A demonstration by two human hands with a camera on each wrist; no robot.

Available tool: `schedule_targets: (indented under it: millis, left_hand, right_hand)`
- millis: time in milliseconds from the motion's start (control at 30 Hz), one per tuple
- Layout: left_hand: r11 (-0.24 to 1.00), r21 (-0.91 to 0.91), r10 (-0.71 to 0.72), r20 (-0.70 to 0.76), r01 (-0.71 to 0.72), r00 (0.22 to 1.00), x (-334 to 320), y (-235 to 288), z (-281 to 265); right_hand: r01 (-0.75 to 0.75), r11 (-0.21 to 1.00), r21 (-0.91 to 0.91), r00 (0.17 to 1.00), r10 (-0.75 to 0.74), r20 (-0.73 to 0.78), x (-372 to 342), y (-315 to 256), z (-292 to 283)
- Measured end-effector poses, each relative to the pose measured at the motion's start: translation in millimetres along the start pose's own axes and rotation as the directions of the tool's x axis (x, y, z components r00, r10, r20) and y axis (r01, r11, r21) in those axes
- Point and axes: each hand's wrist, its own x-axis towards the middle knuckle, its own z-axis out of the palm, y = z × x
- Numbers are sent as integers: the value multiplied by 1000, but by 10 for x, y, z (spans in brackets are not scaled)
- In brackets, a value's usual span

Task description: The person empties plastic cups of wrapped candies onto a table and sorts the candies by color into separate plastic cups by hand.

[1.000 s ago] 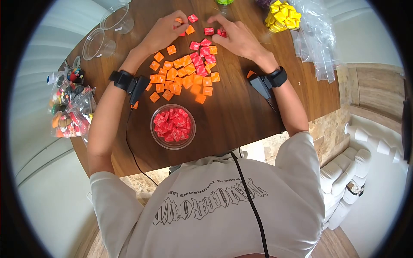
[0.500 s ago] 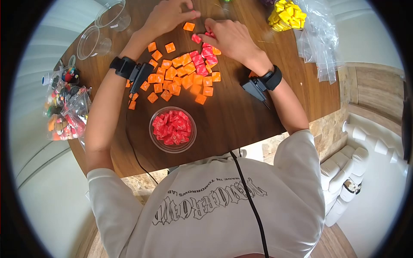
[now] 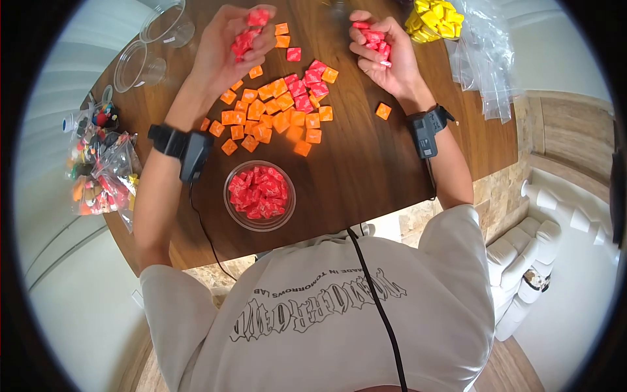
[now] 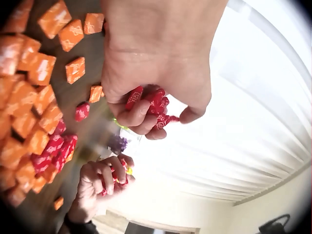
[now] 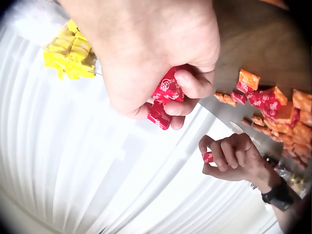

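Above the far part of the table, my left hand (image 3: 215, 59) curls its fingers round several red wrapped candies (image 3: 244, 43). One red candy (image 3: 258, 17) sits higher, between thumb and fingertips. My right hand (image 3: 400, 68) is raised palm up, fingers curled over its own bunch of red candies (image 5: 168, 90). Between and below the hands spreads a loose pile of orange wrapped candies (image 3: 264, 110), with several red candies (image 3: 302, 103) at its right side. A lone red candy (image 3: 294, 54) lies beyond the pile. Nearer the body stands a clear round tub (image 3: 261, 227) filled with red candies (image 3: 260, 191).
Two clear plastic cups (image 3: 124, 73) lie at the far left. Bags of colourful small items (image 3: 98, 173) sit on the left edge. Yellow wrapped candies (image 3: 436, 19) and clear plastic bags (image 3: 486, 72) are at the far right. One orange candy (image 3: 383, 110) lies apart, near the right wrist.
Both hands have lifted from the candies and turned, now holding bunches of red ones. The right hand has moved rightward. Fewer red candies lie at the pile's far end.
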Motion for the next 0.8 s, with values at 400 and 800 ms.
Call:
schedule_targets:
  millis: [400, 800]
  left_hand:
    - [-353, 916, 160, 259, -190, 953, 51, -327, -144]
    - [357, 925, 181, 69, -131, 981, -155, -190, -1088]
  right_hand:
    - [119, -135, -984, 979, -149, 139, 20, 179, 208]
    - [364, -517, -775, 879, -86, 470, 404, 402, -293]
